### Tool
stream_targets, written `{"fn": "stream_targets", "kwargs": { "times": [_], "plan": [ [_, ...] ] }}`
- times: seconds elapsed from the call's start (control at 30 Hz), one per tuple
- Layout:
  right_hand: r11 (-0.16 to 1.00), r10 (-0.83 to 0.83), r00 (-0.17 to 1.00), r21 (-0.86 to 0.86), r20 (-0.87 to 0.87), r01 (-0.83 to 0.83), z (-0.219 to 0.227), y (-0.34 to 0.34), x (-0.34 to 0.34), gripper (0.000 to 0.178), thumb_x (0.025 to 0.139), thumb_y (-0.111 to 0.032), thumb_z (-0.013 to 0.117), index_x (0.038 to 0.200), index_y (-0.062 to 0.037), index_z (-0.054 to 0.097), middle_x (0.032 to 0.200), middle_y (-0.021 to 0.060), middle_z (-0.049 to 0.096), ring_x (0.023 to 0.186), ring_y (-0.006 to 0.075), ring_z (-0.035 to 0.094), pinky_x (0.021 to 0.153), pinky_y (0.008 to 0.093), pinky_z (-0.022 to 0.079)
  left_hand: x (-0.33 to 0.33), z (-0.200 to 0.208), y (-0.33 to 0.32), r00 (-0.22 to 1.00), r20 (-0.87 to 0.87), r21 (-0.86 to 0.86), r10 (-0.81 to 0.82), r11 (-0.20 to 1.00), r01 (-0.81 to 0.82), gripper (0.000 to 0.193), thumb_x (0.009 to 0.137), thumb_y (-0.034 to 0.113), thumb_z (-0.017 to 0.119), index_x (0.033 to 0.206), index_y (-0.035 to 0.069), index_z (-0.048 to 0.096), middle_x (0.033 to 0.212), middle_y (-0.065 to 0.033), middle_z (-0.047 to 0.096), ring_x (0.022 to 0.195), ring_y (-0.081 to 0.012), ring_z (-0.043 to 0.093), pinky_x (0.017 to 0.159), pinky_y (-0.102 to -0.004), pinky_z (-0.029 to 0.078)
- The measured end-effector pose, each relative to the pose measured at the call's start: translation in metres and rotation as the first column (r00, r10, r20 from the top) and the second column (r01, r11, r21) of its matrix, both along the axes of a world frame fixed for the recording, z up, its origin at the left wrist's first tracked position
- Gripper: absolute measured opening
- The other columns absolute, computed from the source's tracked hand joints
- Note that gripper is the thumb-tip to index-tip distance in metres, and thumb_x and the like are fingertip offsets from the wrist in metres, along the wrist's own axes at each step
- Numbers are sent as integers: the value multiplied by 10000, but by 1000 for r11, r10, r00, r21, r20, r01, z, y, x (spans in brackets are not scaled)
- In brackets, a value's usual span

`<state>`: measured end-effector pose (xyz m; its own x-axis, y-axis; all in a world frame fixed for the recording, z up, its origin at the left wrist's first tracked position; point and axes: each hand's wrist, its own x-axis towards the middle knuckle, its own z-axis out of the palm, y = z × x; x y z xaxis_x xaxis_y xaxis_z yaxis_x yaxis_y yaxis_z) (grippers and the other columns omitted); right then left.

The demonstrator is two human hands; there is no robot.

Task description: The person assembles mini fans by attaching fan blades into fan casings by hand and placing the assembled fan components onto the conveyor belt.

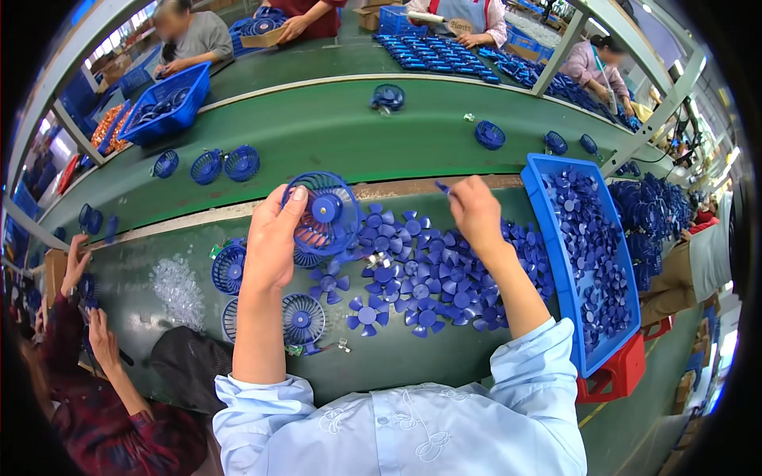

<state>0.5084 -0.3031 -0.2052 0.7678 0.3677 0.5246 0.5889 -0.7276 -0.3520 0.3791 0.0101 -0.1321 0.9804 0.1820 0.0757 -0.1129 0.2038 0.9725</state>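
Note:
My left hand point(270, 242) grips a round blue fan housing point(326, 209), raised above the green bench with its open side and central hub in view. To the right and apart from it, my right hand point(478, 218) is closed in a pinch. A small blue piece, seemingly a fan blade point(442, 186), sticks out from its fingertips; the rest is hidden. Below and between both hands spreads a pile of loose blue fan blades point(425, 274). Other fan housings point(304, 317) with small circuit boards and wires lie around my left forearm.
A blue tray point(548, 230) of fan blades stands at right, above a red stool point(617, 373). Clear plastic bits point(178, 289) and a black cloth point(189, 361) lie left. Beyond a ledge, a green conveyor belt point(317, 119) carries fan housings. Co-workers sit across and at left.

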Motion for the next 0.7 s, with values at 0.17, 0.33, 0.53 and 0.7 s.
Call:
{"fn": "stream_targets", "kwargs": {
  "times": [0.17,0.33,0.53,0.7],
  "plan": [
    [937,199,933,-221,-300,-270,-6,-11,-5,253,776,-159,731,1001,-57,676,966,164,627,971,361,619,828,459,514,0,4,-15,1000,-29,-384,-3,923,-8,254,1011,242,553,1134,26,608,1011,-65,691,900,-143,684,803,-334,591],
    [952,-7,947,-292,-320,-92,6,-4,6,323,775,-184,747,1067,-66,674,969,173,653,970,367,633,832,454,512,1,-8,-21,988,-63,-468,-141,879,96,217,976,195,603,1111,25,609,1065,-102,686,964,-214,697,815,-429,614],
    [928,-82,942,-369,-324,-46,-16,8,14,365,796,-267,735,1088,-59,665,913,178,681,945,386,651,815,469,514,4,-8,-38,971,-104,-477,-217,867,143,269,959,198,627,1122,-14,601,1046,-129,686,929,-230,702,808,-385,605],
    [984,-133,985,130,106,119,21,15,-9,352,777,-113,760,1101,-29,650,864,117,655,692,257,642,630,352,517,6,-18,-48,980,-135,-483,-147,873,64,318,980,291,604,1150,22,617,1053,-79,688,930,-167,683,813,-358,584]
  ]
}}
